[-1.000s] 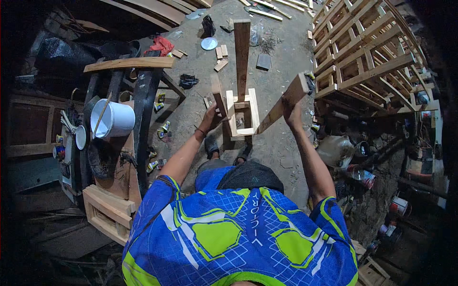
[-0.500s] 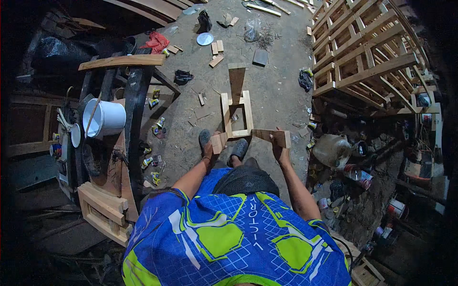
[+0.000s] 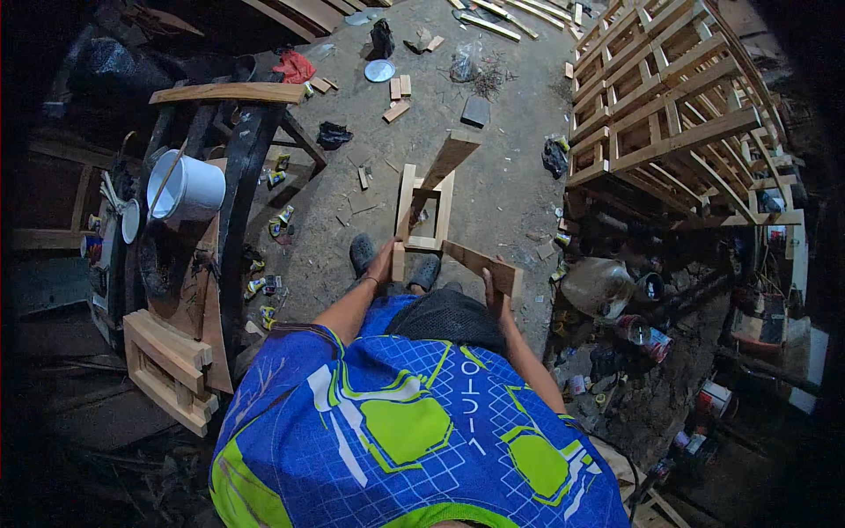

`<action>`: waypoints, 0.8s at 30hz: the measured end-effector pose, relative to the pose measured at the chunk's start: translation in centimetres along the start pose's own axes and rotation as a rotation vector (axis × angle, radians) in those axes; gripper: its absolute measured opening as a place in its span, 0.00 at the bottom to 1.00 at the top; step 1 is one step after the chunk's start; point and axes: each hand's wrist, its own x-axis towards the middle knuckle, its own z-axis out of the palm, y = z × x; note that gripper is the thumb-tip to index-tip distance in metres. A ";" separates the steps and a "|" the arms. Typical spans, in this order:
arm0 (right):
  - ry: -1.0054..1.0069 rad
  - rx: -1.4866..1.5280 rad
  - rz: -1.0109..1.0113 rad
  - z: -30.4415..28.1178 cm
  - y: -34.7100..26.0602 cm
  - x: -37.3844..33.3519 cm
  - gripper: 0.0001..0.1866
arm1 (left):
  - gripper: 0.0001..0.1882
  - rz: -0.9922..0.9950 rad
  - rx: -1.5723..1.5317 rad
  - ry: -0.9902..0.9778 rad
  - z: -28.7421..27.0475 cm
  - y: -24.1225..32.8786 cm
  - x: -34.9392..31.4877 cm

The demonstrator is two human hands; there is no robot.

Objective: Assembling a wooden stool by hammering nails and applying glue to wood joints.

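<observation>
A small pale wooden frame (image 3: 445, 204), rectangular with an opening in its middle, stands in front of me. Wooden legs rise from it toward me. My left hand (image 3: 381, 264) is wrapped on the near left leg (image 3: 399, 261), seen mostly from its end. On the near right side, my right hand (image 3: 498, 295) grips another leg (image 3: 475, 261) near its outer end, with the thumb over the wood. A darker, wider-ended far leg (image 3: 451, 158) slants up at the back, held by neither hand. My feet in grey clogs (image 3: 362, 253) are just behind the frame.
On the left, a dark bench (image 3: 242, 176) bears a white bucket (image 3: 189, 189); stacked wooden frames (image 3: 167, 365) stand nearby. A tall stack of wooden frames (image 3: 678, 132) is at the right. Wood offcuts (image 3: 397, 111), a grey block (image 3: 475, 111) and plastic bags litter the floor.
The wooden frame has tilted and turned a little, its far leg now leaning right. Both hands stay on the near legs, the right one shifted slightly left and nearer me.
</observation>
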 end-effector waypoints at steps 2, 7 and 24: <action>-0.043 0.043 0.004 1.0 0.6 -0.4 0.25 | 0.30 -0.159 0.115 -0.052 -1.6 0.4 -0.1; -0.326 0.156 0.204 0.2 2.8 0.0 0.24 | 0.28 0.010 0.232 0.116 -4.0 2.8 -0.7; -0.954 -0.236 0.485 -3.6 -11.7 0.8 0.28 | 0.19 -0.040 0.278 0.031 -6.8 24.3 -27.1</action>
